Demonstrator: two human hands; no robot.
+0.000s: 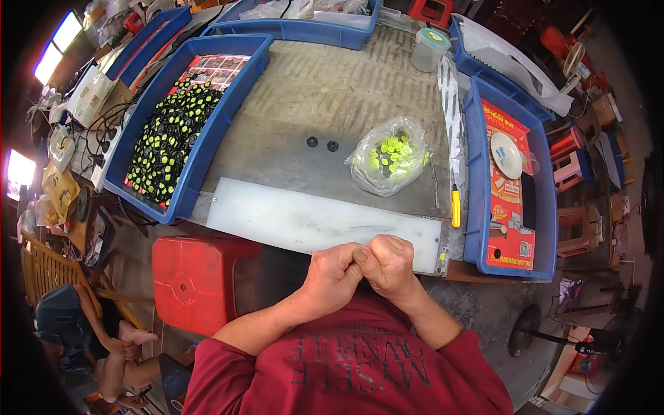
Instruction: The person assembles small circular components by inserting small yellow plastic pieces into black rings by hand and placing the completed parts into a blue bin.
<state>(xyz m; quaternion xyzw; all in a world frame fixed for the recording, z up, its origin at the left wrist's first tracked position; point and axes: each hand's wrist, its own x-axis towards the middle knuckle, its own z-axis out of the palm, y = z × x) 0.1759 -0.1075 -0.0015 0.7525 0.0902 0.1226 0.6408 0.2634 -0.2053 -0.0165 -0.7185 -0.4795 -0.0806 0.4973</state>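
My left hand (333, 274) and my right hand (387, 265) are both closed, pressed together at the thumbs and fingers. They meet just past the near edge of a white board (294, 216). Whatever they grip, if anything, is hidden by the fingers. Beyond the board, two small black round parts (333, 146) lie side by side on the table. To their right sits an open clear plastic bag (362, 169) with many yellow-green small pieces (391, 153) in it. A blue tray (238, 93) at the left holds a heap of black round parts with yellow-green centres (169, 138).
A yellow-handled tool (456, 207) lies right of the bag. Farther right, a blue tray (474, 187) holds a white dish (506, 155). A lidded clear jar (426, 54) stands at the back. A red stool (195, 280) is at the near left; another person's leg (111, 370) shows beyond it.
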